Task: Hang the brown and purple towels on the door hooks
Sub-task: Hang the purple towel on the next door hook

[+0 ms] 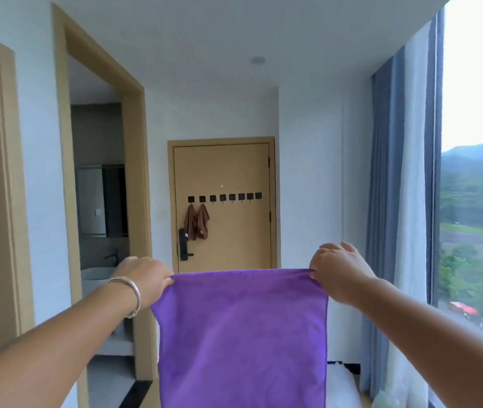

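purple towel (241, 334) plain, no writing

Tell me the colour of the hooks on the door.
Black: the hooks run in a row across the tan door, seen in the head view.

1. The towel (241, 334) hangs at 6 o'clock, in front of the door (222, 207).
2. The left hand (143, 279) grips its top corner at 9 o'clock, the right hand (341, 273) the corner at 3 o'clock.
3. A row of hooks (225, 197) crosses the door; two hung towels (196, 222) occupy the hooks at its 9 o'clock end, above the door handle (183, 244).
4. A doorway (99, 201) lies at 9 o'clock, curtains (402, 201) and window (478, 172) at 3 o'clock.
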Demonstrator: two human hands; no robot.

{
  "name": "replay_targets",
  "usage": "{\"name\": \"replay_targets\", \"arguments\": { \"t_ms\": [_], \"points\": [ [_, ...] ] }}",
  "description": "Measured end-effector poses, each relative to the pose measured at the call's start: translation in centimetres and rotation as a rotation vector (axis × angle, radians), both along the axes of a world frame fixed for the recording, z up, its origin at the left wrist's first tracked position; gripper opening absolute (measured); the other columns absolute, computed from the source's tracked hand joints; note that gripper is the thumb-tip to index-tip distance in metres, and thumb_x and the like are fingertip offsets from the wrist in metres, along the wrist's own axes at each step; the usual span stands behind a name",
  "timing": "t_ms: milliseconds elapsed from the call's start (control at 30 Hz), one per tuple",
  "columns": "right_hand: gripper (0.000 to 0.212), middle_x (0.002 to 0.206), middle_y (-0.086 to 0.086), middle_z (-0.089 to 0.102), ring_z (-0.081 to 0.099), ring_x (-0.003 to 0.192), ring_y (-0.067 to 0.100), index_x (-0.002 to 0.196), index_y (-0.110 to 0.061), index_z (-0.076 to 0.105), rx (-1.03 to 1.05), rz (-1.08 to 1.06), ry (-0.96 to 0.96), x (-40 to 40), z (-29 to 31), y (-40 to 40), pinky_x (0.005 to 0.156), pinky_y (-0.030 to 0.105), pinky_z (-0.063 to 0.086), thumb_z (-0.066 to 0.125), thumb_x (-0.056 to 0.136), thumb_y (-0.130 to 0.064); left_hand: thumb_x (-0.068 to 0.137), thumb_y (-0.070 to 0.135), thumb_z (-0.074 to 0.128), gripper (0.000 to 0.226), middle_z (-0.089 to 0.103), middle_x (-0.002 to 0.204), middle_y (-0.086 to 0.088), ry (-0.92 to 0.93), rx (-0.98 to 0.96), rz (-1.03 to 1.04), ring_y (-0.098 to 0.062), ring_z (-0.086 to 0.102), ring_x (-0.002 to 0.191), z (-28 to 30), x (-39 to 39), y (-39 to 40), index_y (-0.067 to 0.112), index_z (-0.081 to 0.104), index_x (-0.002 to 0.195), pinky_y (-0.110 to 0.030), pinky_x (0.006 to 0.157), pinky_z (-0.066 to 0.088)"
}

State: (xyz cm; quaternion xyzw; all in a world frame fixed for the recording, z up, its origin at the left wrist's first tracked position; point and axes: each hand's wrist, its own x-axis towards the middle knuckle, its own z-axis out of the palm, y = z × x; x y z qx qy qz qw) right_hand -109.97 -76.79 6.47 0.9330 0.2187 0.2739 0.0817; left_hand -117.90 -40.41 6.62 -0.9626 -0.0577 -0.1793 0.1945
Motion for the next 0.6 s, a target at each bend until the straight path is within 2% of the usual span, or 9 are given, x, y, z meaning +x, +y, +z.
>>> {"name": "replay_targets", "arguments": {
  "t_ms": [200, 400, 600],
  "points": [
    [0.025, 0.128, -0.009, 0.057, 0.038, 0.131, 0.014, 0.106, -0.03, 0.063, -0.014, 0.017, -0.064, -2.3, 3.7, 1.4, 0.109, 0.04, 0.025, 0.041, 0.097, -0.034, 0.1, 0.035, 0.029, 0.038, 0.064, 0.084, 0.007, -0.11, 0.029, -0.009, -0.016, 0.058, 0.082, 4.5, -3.0, 0.6, 0.026, 0.057, 0.075, -0.032, 0.07, 0.034],
    [0.027, 0.121, -0.007, 0.06, 0.045, 0.124, 0.015, 0.101, -0.026, 0.065, -0.003, 0.038, -0.103, -3.3, 6.8, 3.5, 0.103, 0.036, 0.031, 0.04, 0.096, -0.035, 0.1, 0.036, 0.03, 0.038, 0.063, 0.084, 0.006, -0.143, 0.029, 0.018, -0.017, 0.059, 0.082, 6.7, -5.0, 2.5, 0.025, 0.054, 0.073, -0.032, 0.069, 0.043],
    [0.027, 0.109, -0.007, 0.063, 0.049, 0.116, 0.016, 0.099, -0.025, 0.07, 0.029, 0.043, -0.096, -3.0, 7.1, 5.9, 0.101, 0.036, 0.036, 0.046, 0.095, -0.037, 0.101, 0.037, 0.028, 0.04, 0.063, 0.085, 0.005, -0.123, 0.028, 0.025, -0.017, 0.059, 0.081, 5.8, -5.5, 4.9, 0.024, 0.058, 0.079, -0.034, 0.074, 0.048]
  ]
}}
